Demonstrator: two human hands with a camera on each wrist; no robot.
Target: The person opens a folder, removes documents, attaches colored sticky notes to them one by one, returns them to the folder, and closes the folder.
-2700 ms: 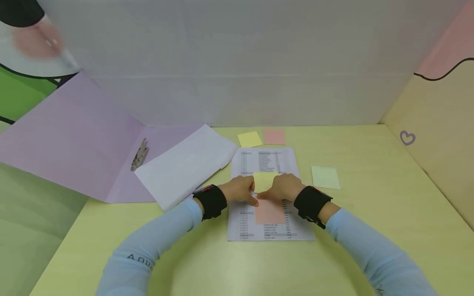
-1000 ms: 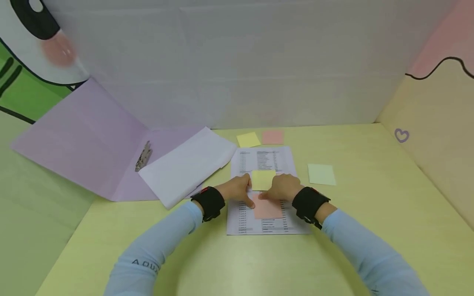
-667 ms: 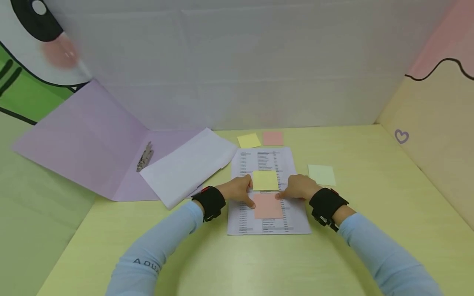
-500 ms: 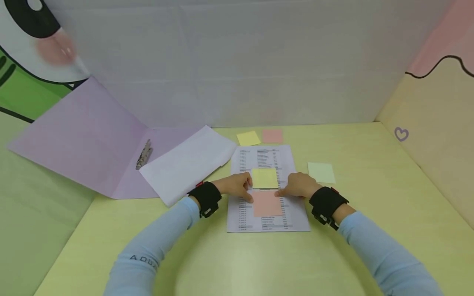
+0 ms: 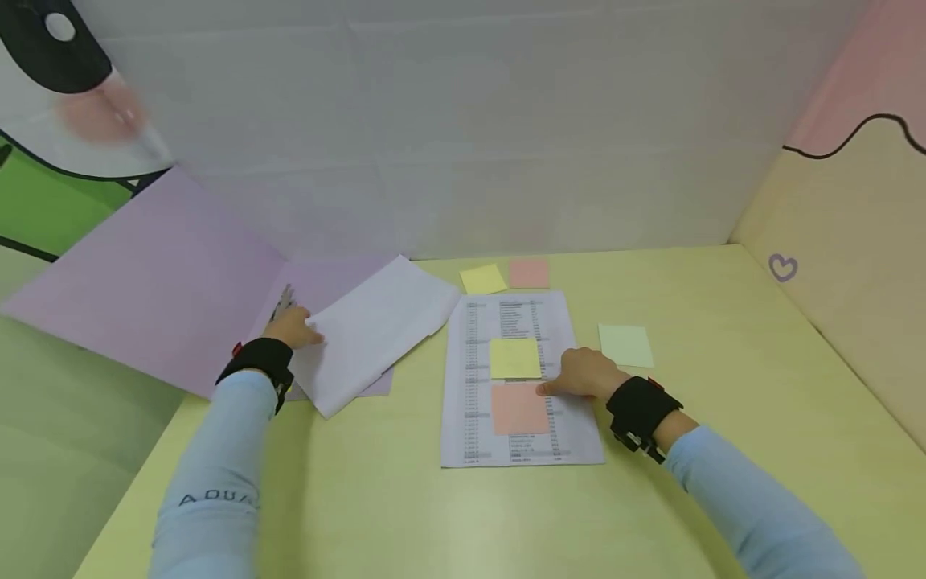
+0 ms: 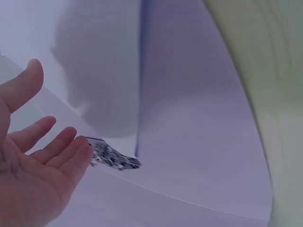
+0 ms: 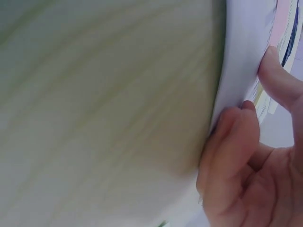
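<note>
In the head view my left hand (image 5: 291, 328) is at the metal clip (image 5: 283, 302) on the open purple folder (image 5: 152, 281). The left wrist view shows its fingers spread, fingertips beside the clip, with nothing held. A blank white paper stack (image 5: 379, 322) lies slanted over the folder's right half, close to that hand. My right hand (image 5: 586, 373) holds the right side of the printed paper (image 5: 470, 438), thumb by the pink sticky note (image 5: 520, 410) and fingers curled at the paper's edge. A yellow sticky note (image 5: 515, 358) lies just above the pink one on the print.
Behind the print lie another yellow note (image 5: 483, 279) and another pink note (image 5: 529, 273). A pale green note (image 5: 625, 346) is to its right. Everything rests on a light yellow table (image 5: 391, 515), with a white wall (image 5: 463, 129) behind.
My left hand has left the printed paper and moved left to the folder's clip. My right hand shifted right from the pink note's middle to its right edge, then stayed.
</note>
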